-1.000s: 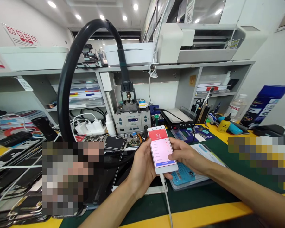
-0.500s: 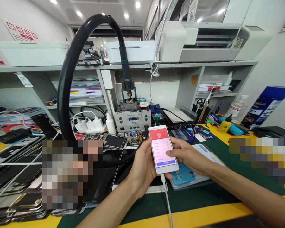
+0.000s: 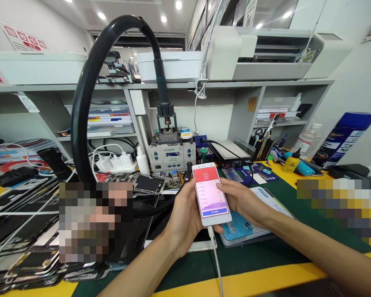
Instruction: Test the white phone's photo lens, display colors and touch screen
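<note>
Over the dark green mat in the head view, the left hand was closed around a white phone, its palm behind and its thumb along the near side. The right hand had its thumb across the edge of the lit screen, on or just above the list; I could not tell whether its other fingers gripped the phone too. The screen showed a red band with a round face on top, rows below and a blue bar at the bottom. A white cable ran down from the phone's lower end. Beneath the right wrist lay a blue card on a clear case. The mat covered much of a yellow worktop. Behind the phone stood a grey machine, with a thick black hose arching over on the left and a white bottle beside it. A small yellow bottle stood farther right, and a printer sat on the shelf above.
</note>
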A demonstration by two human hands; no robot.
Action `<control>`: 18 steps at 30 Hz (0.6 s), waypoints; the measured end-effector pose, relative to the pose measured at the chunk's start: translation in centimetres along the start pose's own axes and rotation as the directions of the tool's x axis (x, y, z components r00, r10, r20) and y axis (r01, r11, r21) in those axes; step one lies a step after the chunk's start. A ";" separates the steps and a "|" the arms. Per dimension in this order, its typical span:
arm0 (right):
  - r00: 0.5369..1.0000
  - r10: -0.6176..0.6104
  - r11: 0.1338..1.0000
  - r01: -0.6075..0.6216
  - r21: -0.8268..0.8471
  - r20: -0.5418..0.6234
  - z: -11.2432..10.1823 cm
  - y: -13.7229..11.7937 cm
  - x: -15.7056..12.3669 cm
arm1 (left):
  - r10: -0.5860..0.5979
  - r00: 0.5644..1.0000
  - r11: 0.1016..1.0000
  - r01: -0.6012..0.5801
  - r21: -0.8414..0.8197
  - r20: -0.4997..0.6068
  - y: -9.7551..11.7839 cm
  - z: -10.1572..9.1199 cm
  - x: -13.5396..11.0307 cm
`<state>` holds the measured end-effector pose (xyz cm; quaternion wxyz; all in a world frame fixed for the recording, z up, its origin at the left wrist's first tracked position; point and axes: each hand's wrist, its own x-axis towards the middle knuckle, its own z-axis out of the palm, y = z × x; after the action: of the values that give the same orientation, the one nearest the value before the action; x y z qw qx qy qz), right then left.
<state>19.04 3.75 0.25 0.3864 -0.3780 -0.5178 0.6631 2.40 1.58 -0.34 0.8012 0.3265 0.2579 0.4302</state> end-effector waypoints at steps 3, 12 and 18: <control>1.000 -0.003 1.000 0.003 0.002 0.007 0.0 -0.1 0.0 | 0.002 1.000 1.000 -0.002 -0.004 -0.006 0.0 0.0 0.0; 0.998 -0.015 1.000 0.016 -0.021 0.063 -0.4 -0.1 -0.3 | -0.014 1.000 1.000 0.014 -0.007 -0.017 0.3 0.3 -0.1; 0.996 -0.020 0.998 0.025 -0.050 0.089 -0.4 -0.2 -0.3 | 0.002 1.000 1.000 -0.003 -0.017 -0.022 0.2 0.3 0.0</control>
<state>19.50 3.69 0.44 0.3604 -0.3521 -0.5555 0.6614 2.50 1.59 0.03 0.8005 0.3151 0.2627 0.4371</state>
